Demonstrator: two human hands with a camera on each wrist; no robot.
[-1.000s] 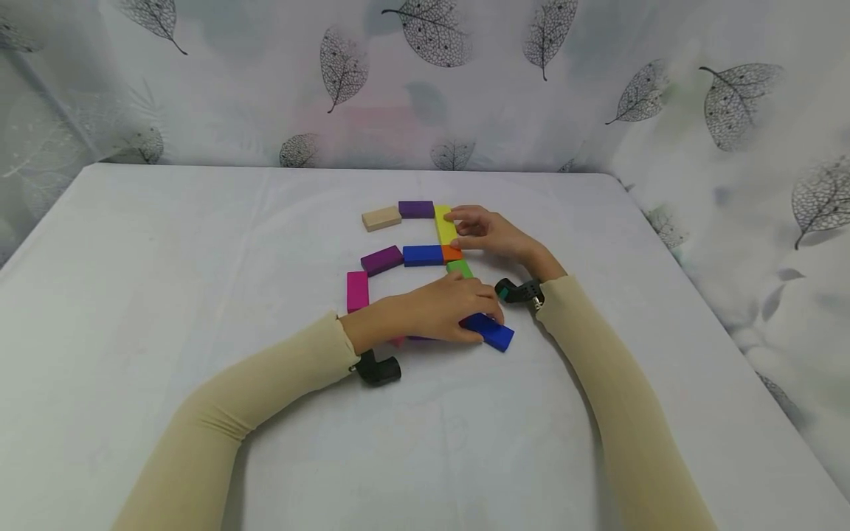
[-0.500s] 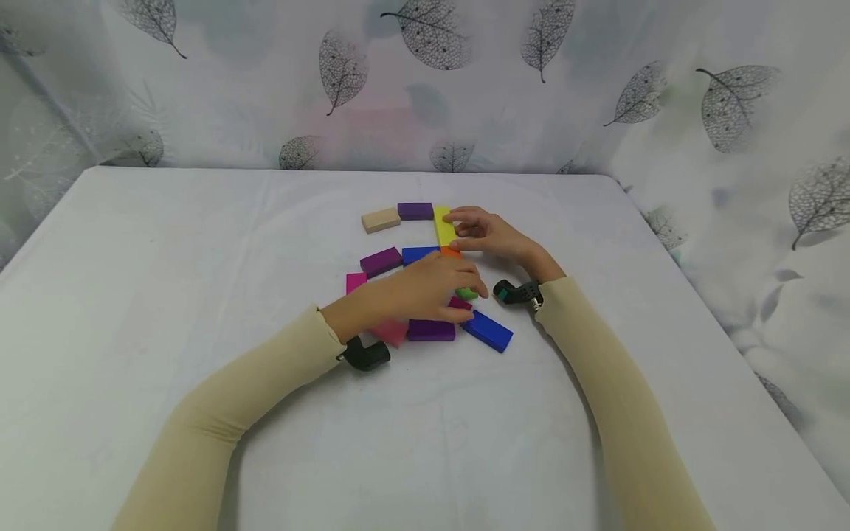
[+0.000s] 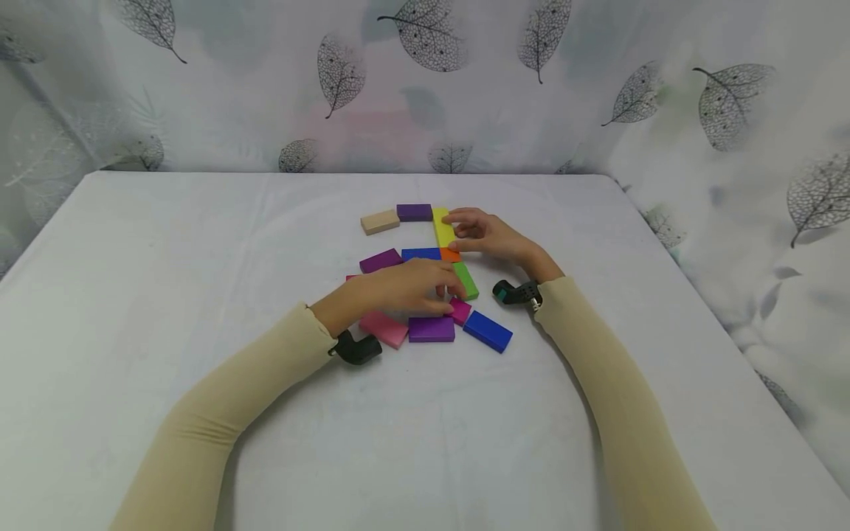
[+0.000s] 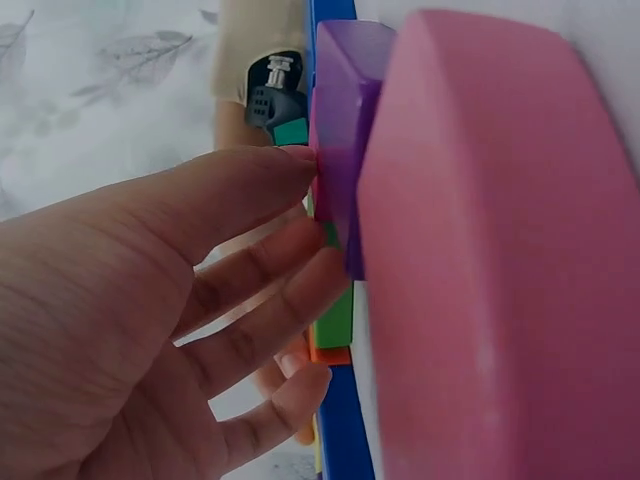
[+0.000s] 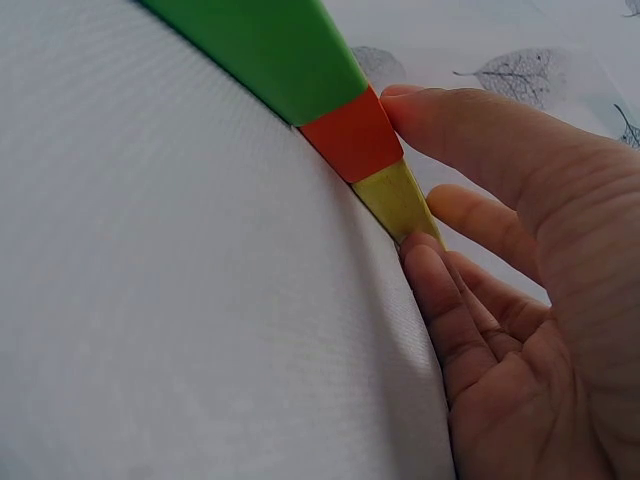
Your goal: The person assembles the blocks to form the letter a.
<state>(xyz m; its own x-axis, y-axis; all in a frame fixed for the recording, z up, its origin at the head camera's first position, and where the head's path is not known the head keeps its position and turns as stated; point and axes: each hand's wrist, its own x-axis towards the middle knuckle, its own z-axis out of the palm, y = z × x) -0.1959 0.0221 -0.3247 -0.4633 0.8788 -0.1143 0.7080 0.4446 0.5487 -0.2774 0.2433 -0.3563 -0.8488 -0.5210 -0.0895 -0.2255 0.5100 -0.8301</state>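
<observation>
My left hand [image 3: 412, 286] hovers low over the middle of a curved row of coloured wooden blocks, its fingers loosely bent. The thumb tip touches the small magenta block [image 3: 460, 311], and the fingertips are by the green block [image 3: 467, 280]. Nothing is gripped there. On the far side, my right hand [image 3: 498, 237] rests along the row's right edge. In the right wrist view its thumb lies at the orange block [image 5: 352, 137] and its other fingers touch the yellow block [image 5: 398, 200]. Just right of the magenta block lies a blue block [image 3: 488, 332], angled outward.
Purple [image 3: 432, 330] and pink [image 3: 385, 330] blocks lie in front of the left hand. Behind it are a blue block [image 3: 421, 254], a plum block [image 3: 381, 260], a dark purple one [image 3: 415, 212] and a plain wood one [image 3: 381, 222]. A white cloth covers the table [image 3: 465, 442].
The left hand has left the blue block at lower right, moved up and left, then come down by the green and magenta blocks. My right hand has stayed put.
</observation>
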